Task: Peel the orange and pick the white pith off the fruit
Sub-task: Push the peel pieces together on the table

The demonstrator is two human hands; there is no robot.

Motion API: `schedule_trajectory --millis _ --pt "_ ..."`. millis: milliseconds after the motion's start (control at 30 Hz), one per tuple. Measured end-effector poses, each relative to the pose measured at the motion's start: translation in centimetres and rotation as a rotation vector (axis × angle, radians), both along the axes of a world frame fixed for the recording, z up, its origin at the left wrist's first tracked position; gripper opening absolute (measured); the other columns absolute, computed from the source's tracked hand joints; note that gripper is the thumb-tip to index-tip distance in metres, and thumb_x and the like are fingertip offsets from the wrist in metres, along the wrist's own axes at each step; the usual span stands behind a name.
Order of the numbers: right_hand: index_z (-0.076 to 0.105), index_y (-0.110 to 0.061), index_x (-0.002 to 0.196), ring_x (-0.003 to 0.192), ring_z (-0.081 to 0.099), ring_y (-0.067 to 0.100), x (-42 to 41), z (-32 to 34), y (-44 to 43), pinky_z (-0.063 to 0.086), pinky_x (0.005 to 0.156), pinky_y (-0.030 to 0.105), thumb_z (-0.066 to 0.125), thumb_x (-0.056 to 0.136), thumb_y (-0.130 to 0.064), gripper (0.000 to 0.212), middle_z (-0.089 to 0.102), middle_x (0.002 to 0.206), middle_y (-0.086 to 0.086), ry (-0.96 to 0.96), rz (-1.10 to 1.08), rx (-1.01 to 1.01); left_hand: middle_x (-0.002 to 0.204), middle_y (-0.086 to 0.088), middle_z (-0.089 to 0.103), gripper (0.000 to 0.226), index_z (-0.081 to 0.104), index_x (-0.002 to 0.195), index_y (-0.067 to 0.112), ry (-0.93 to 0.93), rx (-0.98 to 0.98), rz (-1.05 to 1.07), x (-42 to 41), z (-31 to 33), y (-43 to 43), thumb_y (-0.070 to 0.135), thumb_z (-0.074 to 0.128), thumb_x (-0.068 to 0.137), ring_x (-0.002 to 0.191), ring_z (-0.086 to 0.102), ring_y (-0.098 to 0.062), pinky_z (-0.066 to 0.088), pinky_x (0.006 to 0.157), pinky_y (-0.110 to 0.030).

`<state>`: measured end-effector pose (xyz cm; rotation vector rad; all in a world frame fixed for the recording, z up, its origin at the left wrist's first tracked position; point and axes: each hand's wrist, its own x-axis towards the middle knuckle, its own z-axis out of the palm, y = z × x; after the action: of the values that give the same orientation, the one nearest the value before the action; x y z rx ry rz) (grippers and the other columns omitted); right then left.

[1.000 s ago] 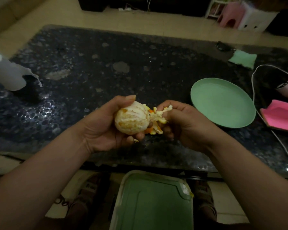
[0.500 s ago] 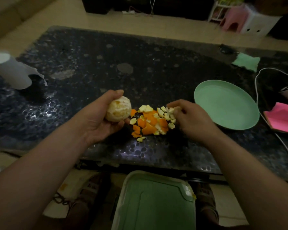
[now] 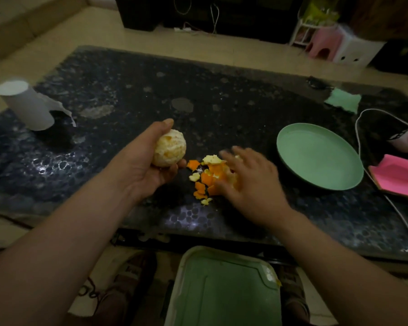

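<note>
My left hand (image 3: 144, 168) grips the peeled orange (image 3: 170, 148), which is pale with white pith over most of its surface, and holds it above the dark table (image 3: 222, 109). Just right of it, a pile of orange peel and pith scraps (image 3: 203, 175) lies on the table. My right hand (image 3: 250, 182) is blurred, fingers spread and fairly straight, lying over the right part of that pile and hiding some scraps. Nothing shows in its grasp.
An empty green plate (image 3: 319, 156) sits right of the pile. A pink object (image 3: 397, 176) and a white cable (image 3: 363, 118) lie at the right edge, a white paper roll (image 3: 25, 105) at the far left. A green bin lid (image 3: 222, 288) sits below the table's near edge.
My hands parted: the right hand dropped the torn-off peel onto the pile and now lies spread over it. My left hand carried the orange up and left.
</note>
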<state>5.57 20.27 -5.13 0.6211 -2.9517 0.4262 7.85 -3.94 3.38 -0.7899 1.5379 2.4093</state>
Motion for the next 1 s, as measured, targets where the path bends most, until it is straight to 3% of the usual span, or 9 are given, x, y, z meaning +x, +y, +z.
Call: schedule_trajectory --millis 100,233,367,667,867,1000 --pt "0.03 -0.05 0.16 0.162 0.012 0.023 1.9 -1.5 -2.7 0.01 0.126 0.064 0.039 0.096 -0.077 0.07 0.022 0.173 -0.007 0.051 0.226 0.18 0.099 -0.016 0.07 0.04 0.069 0.107 0.015 0.022 0.083 -0.045 0.3 0.5 0.3 0.052 0.072 0.092 0.069 0.067 -0.026 0.047 0.043 -0.022" --pt "0.038 -0.049 0.154 0.161 0.019 0.03 -0.3 -1.9 -4.3 0.014 0.122 0.073 0.036 0.103 -0.067 0.054 0.031 0.171 -0.004 0.096 0.286 0.23 0.091 -0.014 0.073 0.042 0.073 0.099 0.014 0.031 0.113 -0.105 0.8 0.9 0.7 0.055 0.071 0.091 0.066 0.066 -0.024 0.046 0.044 -0.021" --pt "0.04 -0.05 0.154 0.16 0.019 0.033 -2.8 -1.9 -4.4 0.01 0.119 0.078 0.032 0.104 -0.066 0.052 0.031 0.17 -0.005 0.042 0.21 0.307 0.1 -0.014 0.071 0.041 0.073 0.103 0.016 0.045 0.093 -0.121 0.9 1.0 1.1 0.054 0.072 0.087 0.07 0.064 -0.024 0.046 0.044 -0.021" --pt "0.037 -0.051 0.154 0.159 0.021 0.033 -6.4 -2.4 -1.5 0.012 0.12 0.078 0.032 0.105 -0.065 0.051 0.033 0.168 -0.006 -0.004 0.041 0.236 0.097 -0.016 0.073 0.042 0.071 0.109 0.016 0.044 0.036 -0.106 0.9 1.3 1.5 0.053 0.071 0.09 0.066 0.068 -0.025 0.047 0.043 -0.021" --pt "0.037 -0.053 0.152 0.157 0.026 0.031 -8.9 -3.2 0.0 0.018 0.12 0.074 0.032 0.103 -0.067 0.052 0.036 0.166 -0.008 -0.016 -0.014 0.188 0.095 -0.016 0.073 0.055 0.071 0.109 0.014 0.06 0.038 -0.113 0.8 1.6 2.1 0.054 0.076 0.071 0.066 0.068 -0.025 0.047 0.042 -0.021" --pt "0.04 -0.051 0.153 0.156 0.026 0.031 -9.8 -3.6 1.0 0.019 0.121 0.071 0.035 0.104 -0.064 0.051 0.037 0.166 -0.007 -0.004 -0.087 0.143 0.097 -0.016 0.073 0.055 0.071 0.109 0.015 0.06 0.035 -0.104 0.5 1.4 2.2 0.053 0.076 0.069 0.066 0.068 -0.026 0.047 0.042 -0.022"
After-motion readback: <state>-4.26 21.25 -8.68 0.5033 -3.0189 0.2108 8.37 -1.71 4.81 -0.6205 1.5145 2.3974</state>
